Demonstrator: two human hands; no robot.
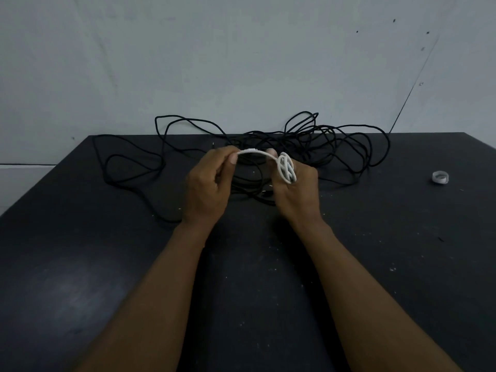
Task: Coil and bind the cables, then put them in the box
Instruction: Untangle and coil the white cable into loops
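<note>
Left hand (206, 183) pinches white cable (268, 155) end; right hand (296, 189) grips its small round coil.

Black table (107, 264), black cable (335, 140), tape roll (440, 178)

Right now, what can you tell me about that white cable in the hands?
The white cable is thin, smooth and plastic-looking. Part of it is wound in small loops on the fingers of the right hand; the rest arches leftwards to the left hand, which pinches its end. It is held above the dark table.
</note>
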